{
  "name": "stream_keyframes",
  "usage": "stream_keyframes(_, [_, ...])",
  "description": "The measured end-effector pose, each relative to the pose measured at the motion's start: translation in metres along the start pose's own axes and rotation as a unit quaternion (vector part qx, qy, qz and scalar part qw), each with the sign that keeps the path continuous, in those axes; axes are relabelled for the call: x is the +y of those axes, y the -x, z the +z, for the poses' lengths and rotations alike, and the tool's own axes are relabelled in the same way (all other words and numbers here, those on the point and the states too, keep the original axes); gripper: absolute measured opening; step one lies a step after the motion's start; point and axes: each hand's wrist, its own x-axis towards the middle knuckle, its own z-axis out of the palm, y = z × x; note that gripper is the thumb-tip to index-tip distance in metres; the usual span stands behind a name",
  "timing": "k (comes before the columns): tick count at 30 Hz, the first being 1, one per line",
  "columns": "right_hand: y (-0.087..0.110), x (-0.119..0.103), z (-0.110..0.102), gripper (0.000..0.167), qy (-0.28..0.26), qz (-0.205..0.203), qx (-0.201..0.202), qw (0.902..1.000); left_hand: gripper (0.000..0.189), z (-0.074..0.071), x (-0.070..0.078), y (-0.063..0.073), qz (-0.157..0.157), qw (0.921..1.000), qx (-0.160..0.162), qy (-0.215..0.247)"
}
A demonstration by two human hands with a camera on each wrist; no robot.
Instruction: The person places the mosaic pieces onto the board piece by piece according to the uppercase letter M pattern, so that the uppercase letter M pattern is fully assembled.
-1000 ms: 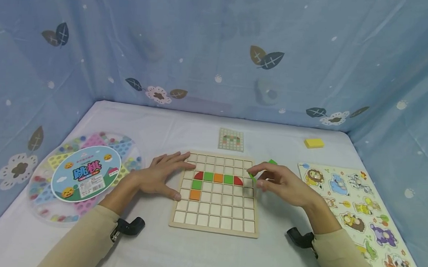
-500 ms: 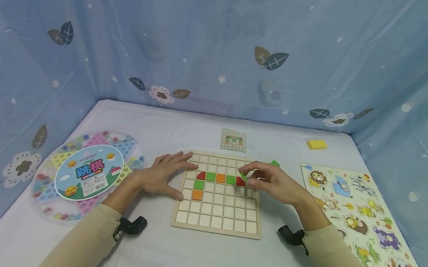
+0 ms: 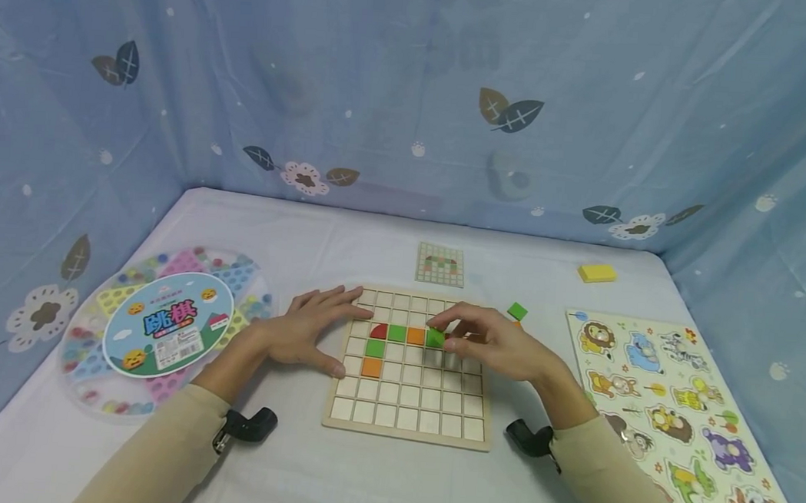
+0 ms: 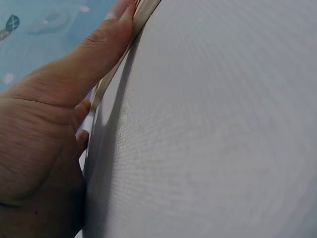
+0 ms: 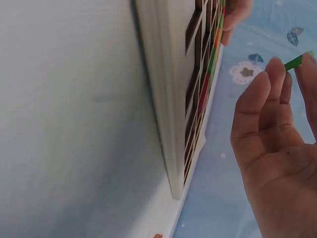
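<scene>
A square wooden grid board (image 3: 406, 435) lies on the white table. On it, a row runs from a red quarter-round tile (image 3: 379, 331) through a green tile (image 3: 396, 333) to an orange tile (image 3: 415, 335). Below the red piece sit another green tile (image 3: 375, 348) and a second orange tile (image 3: 371, 367). My left hand (image 3: 311, 329) rests at the board's left edge, fingers spread, the thumb on the frame. Over the row's right part, my right hand (image 3: 487, 341) pinches a green square tile (image 5: 293, 62) between thumb and fingertips, largely covering the red tile there.
Behind the board lies a small pattern card (image 3: 440, 264). A loose green tile (image 3: 517, 311) is beyond my right hand, an orange one peeking out. Also around: a yellow block (image 3: 597, 273), an animal puzzle board (image 3: 643, 397) and a round Chinese checkers set (image 3: 166, 328).
My right hand has carried the green tile left, from beside the board's right edge to over the tile row. The left hand keeps its place on the board.
</scene>
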Motion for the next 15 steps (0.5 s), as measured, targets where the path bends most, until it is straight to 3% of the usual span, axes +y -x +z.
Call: stream_keyframes(15, [-0.018,-0.001,0.013,0.033,0.107,0.009,-0.029,0.9938,0.094,0.001,0.0,-0.001,0.004,1.0,0.003,0.0])
